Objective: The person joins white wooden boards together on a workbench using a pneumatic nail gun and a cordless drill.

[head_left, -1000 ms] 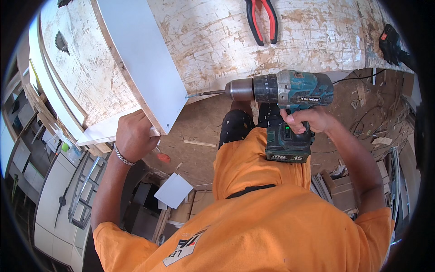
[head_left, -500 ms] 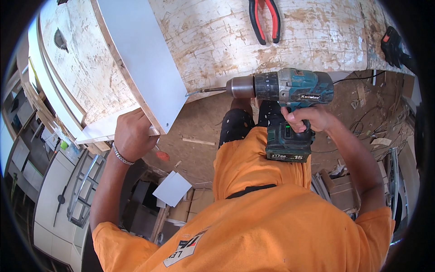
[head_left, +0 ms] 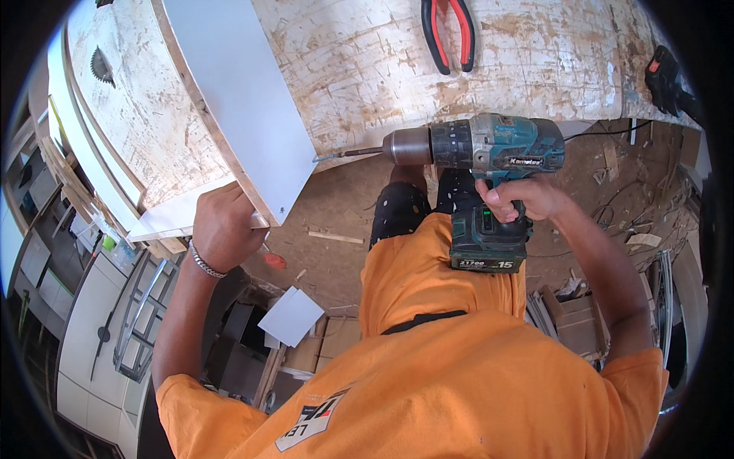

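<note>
Drill (head_left: 520, 141), teal and black, sits right of centre, held level in front of the near edge of the bench (head_left: 367, 84). Right hand (head_left: 527, 200) has its grip wrapped round the drill handle; finger on the trigger hard to make out, palm side hidden. Battery (head_left: 488, 246) hangs below, over the orange shirt (head_left: 489, 375). Bit (head_left: 359, 153) points left, its thin tip at the right edge of the white panel (head_left: 237, 99); can't tell if it touches or has gone in.

Left hand (head_left: 227, 226) is curled on the panel's near lower corner, grip clenched on it; fingertips hidden behind. Small orange-red thing (head_left: 274, 261) just below that hand, too small to name.

Panel runs out at the top of the view. Pliers (head_left: 468, 42) lie on the bench, head cut off at top, red and black handles spread. Round saw blade (head_left: 101, 67) lies left of the panel. Black tool (head_left: 664, 80) at far right is partly lost in the dark rim, kind unclear.

Versus one second ago: almost same pose. Both hands hold the same spots, bit tip still at the panel edge. Drill and pliers sit slightly farther right in view; panel hardly shifted.
</note>
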{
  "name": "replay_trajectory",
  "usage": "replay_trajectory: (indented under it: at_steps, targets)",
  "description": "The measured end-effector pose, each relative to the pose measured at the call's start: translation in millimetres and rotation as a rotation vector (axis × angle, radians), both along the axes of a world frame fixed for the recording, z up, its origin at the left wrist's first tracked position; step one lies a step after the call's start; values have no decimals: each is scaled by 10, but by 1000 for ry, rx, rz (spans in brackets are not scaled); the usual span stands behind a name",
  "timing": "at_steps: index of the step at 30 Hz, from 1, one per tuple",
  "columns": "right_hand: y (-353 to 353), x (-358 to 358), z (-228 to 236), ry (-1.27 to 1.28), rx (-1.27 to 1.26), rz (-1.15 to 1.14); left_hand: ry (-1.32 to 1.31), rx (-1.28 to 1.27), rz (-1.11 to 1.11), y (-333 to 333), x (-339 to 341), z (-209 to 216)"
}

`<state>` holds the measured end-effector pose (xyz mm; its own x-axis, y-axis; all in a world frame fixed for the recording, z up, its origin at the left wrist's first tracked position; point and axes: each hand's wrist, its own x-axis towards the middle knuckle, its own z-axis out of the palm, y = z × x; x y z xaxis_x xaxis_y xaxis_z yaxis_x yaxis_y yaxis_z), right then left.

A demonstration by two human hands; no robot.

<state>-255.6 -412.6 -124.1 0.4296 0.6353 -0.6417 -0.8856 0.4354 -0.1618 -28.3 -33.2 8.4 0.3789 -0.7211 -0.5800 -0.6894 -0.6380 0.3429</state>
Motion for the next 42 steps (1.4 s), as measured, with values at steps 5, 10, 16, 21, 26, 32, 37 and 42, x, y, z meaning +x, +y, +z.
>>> replay_trajectory:
  at_steps: [5,10,16,21,26,32,37,42]
  targets:
    - [-8,2,32,0,-16,25,3,-21,-3,-26,16,-7]
    - [-19,18,45,16,-21,33,7,0,8,-35,-1,19]
    - [-27,17,29,19,-22,52,14,11,25,-40,-5,24]
    - [-22,26,60,51,-41,47,9,-6,6,-28,-1,8]
    - [-18,31,53,74,-34,38,14,-5,6,-13,0,-5]
    - [-29,27,12,61,2,43,18,3,10,-2,-4,-1]
    - [-28,30,33,90,-20,34,4,-29,4,10,-11,-12]
    - [-21,69,83,58,-60,40,6,-32,2,1,-2,-17]
